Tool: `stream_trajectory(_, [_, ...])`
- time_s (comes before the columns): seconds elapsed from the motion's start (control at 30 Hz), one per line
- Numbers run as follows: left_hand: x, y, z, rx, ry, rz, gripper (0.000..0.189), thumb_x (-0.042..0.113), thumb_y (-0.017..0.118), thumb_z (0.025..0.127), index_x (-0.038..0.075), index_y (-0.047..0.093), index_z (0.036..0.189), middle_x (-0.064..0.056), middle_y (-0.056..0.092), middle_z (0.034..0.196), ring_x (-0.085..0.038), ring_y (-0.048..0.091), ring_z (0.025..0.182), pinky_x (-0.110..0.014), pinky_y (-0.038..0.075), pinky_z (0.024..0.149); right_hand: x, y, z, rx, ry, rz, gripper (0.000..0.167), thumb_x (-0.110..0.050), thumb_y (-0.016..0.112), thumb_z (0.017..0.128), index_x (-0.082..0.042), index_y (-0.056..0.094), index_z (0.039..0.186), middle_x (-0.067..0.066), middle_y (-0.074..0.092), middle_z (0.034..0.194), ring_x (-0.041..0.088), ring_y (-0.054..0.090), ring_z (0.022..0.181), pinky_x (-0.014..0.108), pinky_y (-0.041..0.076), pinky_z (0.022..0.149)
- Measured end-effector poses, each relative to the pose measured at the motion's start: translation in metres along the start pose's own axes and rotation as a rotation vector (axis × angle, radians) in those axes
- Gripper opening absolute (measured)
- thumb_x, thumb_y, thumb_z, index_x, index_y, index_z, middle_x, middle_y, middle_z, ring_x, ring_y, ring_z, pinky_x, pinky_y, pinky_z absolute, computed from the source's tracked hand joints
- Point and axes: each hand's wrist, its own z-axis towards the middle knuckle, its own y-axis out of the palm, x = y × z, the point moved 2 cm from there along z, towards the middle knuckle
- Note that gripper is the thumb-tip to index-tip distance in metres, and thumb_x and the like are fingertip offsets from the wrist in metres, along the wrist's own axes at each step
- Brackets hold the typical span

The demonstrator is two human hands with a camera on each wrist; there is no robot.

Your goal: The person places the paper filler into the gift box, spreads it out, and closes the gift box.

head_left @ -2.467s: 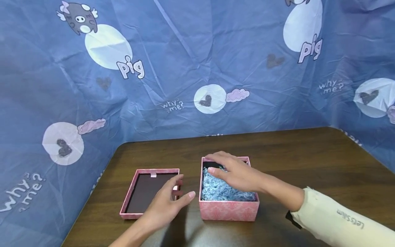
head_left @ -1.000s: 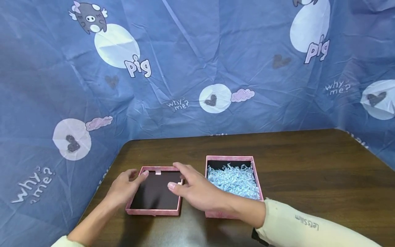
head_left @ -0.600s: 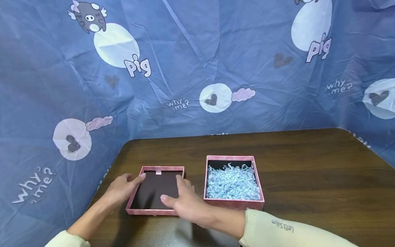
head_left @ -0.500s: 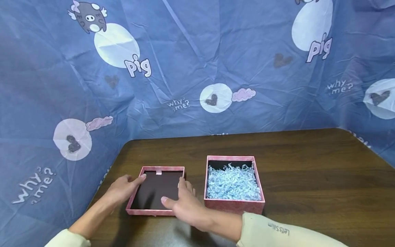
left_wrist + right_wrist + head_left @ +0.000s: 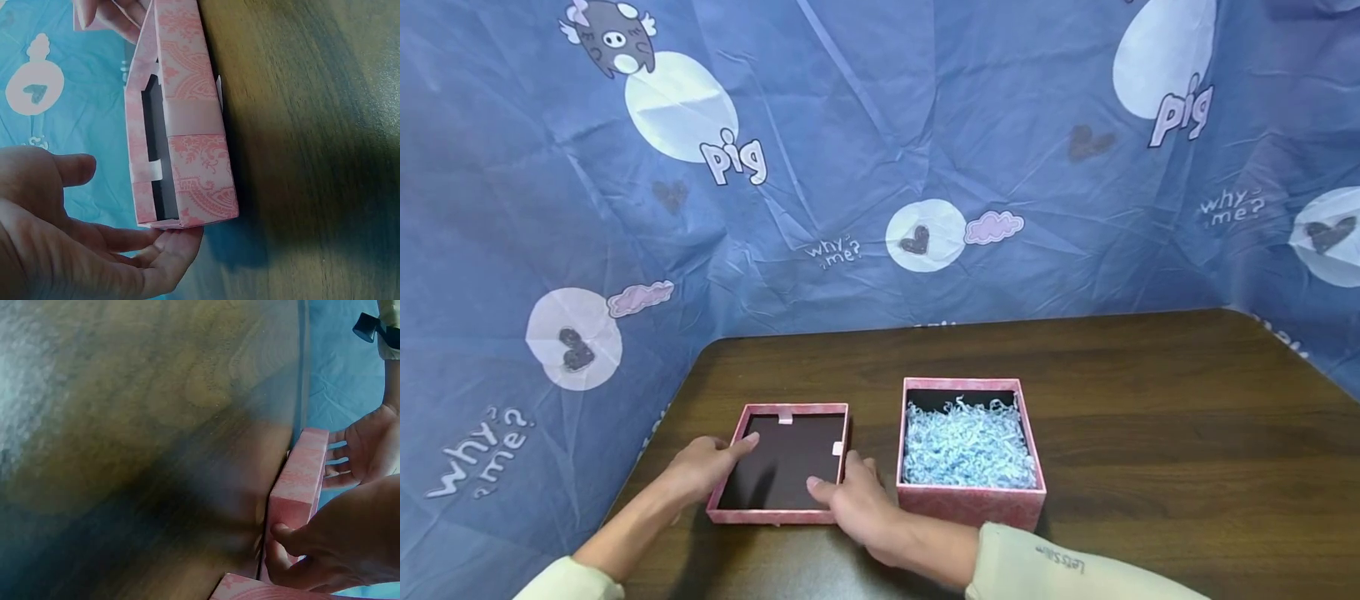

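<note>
A shallow pink patterned box lid (image 5: 778,517) lies on the table with its dark inside facing up. Pale tabs show on its inner walls. My left hand (image 5: 700,468) is at its left side; in the left wrist view the fingers (image 5: 175,247) touch the end wall and the thumb stands apart. Across from it, my right hand (image 5: 861,500) is at the right wall, thumb over the rim. The right fingers touch the outer wall in the right wrist view. To the right stands the deeper pink box (image 5: 970,502), filled with light blue shredded paper (image 5: 966,446).
The dark wooden table (image 5: 1135,417) extends right and behind both pieces. A blue printed cloth (image 5: 820,167) hangs behind it and at the sides. Only a narrow strip of table separates lid and box, and my right hand is partly in it.
My right hand has left the shredded paper, crossed left and lowered beside the lid's right wall. My left hand has shifted from the lid's right side to its left. The lid stays on the table.
</note>
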Motion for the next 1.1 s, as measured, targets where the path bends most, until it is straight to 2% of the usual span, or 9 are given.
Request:
stream_trajectory(0.07, [0.0002, 0.0003, 0.0002, -0.003, -0.001, 0.000, 0.075, 0.051, 0.046, 0.096, -0.019, 0.051, 0.123, -0.034, 0.057, 0.116, -0.047, 0.053, 0.110, -0.054, 0.044, 0.090, 0.0014, 0.0012, 0.0019, -0.019, -0.002, 0.030, 0.035, -0.025, 0.066, 0.087, 0.000, 0.059, 0.111, 0.016, 0.053, 0.106, 0.033, 0.052, 0.102, 0.050, 0.040, 0.091])
stream_trajectory(0.2, [-0.0004, 0.0005, 0.0003, -0.016, -0.017, -0.004, 0.075, 0.051, 0.047, 0.096, -0.020, 0.050, 0.122, -0.036, 0.055, 0.120, -0.049, 0.051, 0.113, -0.055, 0.043, 0.092, 0.0032, 0.0032, 0.0035, -0.062, 0.010, 0.096, 0.027, -0.020, 0.066, 0.087, -0.002, 0.063, 0.107, 0.011, 0.055, 0.100, 0.025, 0.054, 0.095, 0.044, 0.042, 0.087])
stream_trajectory(0.37, [-0.0013, 0.0009, 0.0007, -0.020, -0.022, -0.005, 0.075, 0.051, 0.047, 0.095, -0.019, 0.051, 0.121, -0.036, 0.054, 0.119, -0.050, 0.050, 0.114, -0.056, 0.043, 0.092, 0.0037, 0.0038, 0.0037, -0.084, 0.023, 0.119, 0.028, -0.021, 0.066, 0.088, -0.001, 0.062, 0.109, 0.010, 0.053, 0.101, 0.023, 0.054, 0.095, 0.042, 0.043, 0.088])
stream_trajectory(0.6, [-0.0003, 0.0018, 0.0014, -0.032, -0.022, -0.030, 0.074, 0.051, 0.048, 0.095, -0.019, 0.052, 0.118, -0.031, 0.059, 0.112, -0.045, 0.054, 0.108, -0.055, 0.044, 0.090, 0.0039, 0.0048, 0.0024, -0.070, 0.035, 0.119, 0.031, -0.020, 0.068, 0.087, 0.000, 0.061, 0.109, 0.012, 0.053, 0.103, 0.025, 0.053, 0.097, 0.044, 0.043, 0.088])
stream_trajectory(0.77, [0.0001, 0.0020, -0.0003, -0.057, -0.024, -0.076, 0.079, 0.054, 0.047, 0.095, -0.020, 0.047, 0.122, -0.036, 0.052, 0.121, -0.050, 0.048, 0.115, -0.058, 0.042, 0.092, 0.0030, 0.0076, 0.0016, -0.066, 0.036, 0.211, 0.032, -0.014, 0.068, 0.084, 0.004, 0.058, 0.108, 0.018, 0.049, 0.109, 0.028, 0.050, 0.100, 0.045, 0.042, 0.090])
stream_trajectory(0.93, [0.0012, -0.0010, -0.0029, -0.055, -0.020, -0.089, 0.081, 0.055, 0.046, 0.096, -0.020, 0.043, 0.126, -0.038, 0.049, 0.124, -0.052, 0.046, 0.117, -0.060, 0.043, 0.091, 0.0008, 0.0075, 0.0003, -0.068, 0.037, 0.220, 0.033, -0.014, 0.069, 0.083, 0.003, 0.056, 0.108, 0.019, 0.047, 0.111, 0.029, 0.047, 0.101, 0.045, 0.041, 0.090])
stream_trajectory(1.1, [0.0033, -0.0060, -0.0052, -0.051, -0.010, -0.096, 0.081, 0.056, 0.046, 0.095, -0.020, 0.044, 0.124, -0.035, 0.051, 0.121, -0.048, 0.049, 0.114, -0.058, 0.044, 0.090, -0.0033, 0.0068, -0.0014, -0.073, 0.036, 0.237, 0.033, -0.013, 0.069, 0.084, 0.003, 0.054, 0.108, 0.017, 0.045, 0.106, 0.026, 0.046, 0.091, 0.037, 0.040, 0.080])
